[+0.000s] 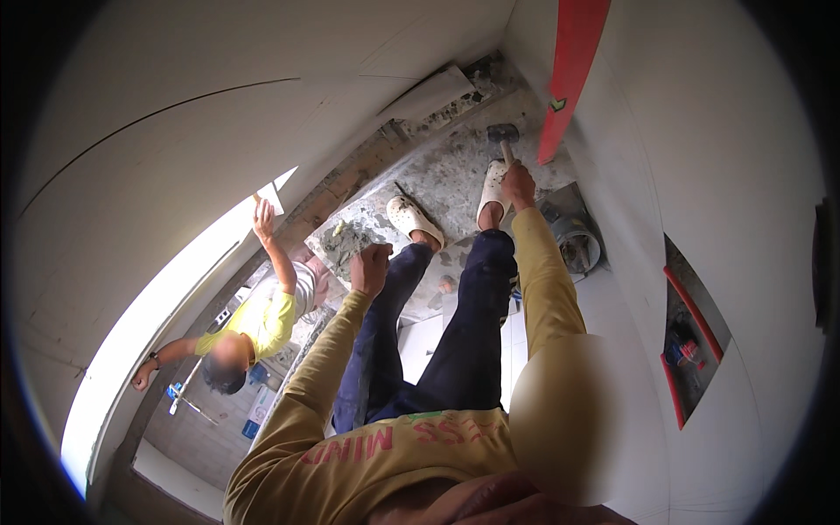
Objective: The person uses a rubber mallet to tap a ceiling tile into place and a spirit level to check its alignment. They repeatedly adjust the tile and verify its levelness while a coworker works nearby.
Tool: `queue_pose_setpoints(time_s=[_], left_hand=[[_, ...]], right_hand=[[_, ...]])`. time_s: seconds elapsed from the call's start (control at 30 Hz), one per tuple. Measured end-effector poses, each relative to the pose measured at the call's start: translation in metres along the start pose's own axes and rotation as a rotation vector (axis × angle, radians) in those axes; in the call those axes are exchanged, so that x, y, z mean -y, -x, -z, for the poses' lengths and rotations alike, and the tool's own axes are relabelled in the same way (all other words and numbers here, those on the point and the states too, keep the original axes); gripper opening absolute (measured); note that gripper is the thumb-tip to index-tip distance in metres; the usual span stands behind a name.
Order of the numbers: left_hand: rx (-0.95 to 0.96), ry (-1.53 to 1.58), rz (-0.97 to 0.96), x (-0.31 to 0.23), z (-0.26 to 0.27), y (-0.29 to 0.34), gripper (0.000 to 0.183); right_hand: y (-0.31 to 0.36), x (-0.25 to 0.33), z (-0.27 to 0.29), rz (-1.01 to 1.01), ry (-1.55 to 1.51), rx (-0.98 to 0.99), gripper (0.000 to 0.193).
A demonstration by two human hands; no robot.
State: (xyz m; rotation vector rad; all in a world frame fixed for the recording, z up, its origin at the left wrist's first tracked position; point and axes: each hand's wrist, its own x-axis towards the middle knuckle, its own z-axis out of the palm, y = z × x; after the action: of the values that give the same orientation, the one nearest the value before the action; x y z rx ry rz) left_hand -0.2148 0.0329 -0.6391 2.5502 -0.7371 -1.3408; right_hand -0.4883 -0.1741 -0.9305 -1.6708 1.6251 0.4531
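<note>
My right hand (518, 185) is closed round the pale handle of a rubber mallet (503, 133). The mallet's black head points away from me, just above the floor beyond my right clog (493, 188). My left hand (370, 267) is closed in front of my left knee, and whatever it may hold is hidden. Close to that hand, a mound of wet grey mortar (346, 245) lies on a light slab. My left clog (409, 215) rests on the stained grey floor (455, 166).
A long red bar (573, 79) leans along the right wall. Below it stands a grey bucket (577, 245). At left, a co-worker in a yellow shirt (267, 325) reaches to a bright opening. A cut-out with red edging (691, 354) opens in the right wall (630, 219).
</note>
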Motion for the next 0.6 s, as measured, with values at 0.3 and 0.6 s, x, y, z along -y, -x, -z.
queue_pose_setpoints(time_s=[0.3,0.6], left_hand=[[0.015,0.059,-0.060,0.054,-0.075,-0.025,0.020],[0.167,0.247,0.002,0.035,-0.079,-0.009,0.020]], right_hand=[[-0.059,-0.066,-0.073,0.121,0.070,-0.237,0.051],[-0.018,-0.060,-0.059,-0.025,-0.208,-0.288,0.039]])
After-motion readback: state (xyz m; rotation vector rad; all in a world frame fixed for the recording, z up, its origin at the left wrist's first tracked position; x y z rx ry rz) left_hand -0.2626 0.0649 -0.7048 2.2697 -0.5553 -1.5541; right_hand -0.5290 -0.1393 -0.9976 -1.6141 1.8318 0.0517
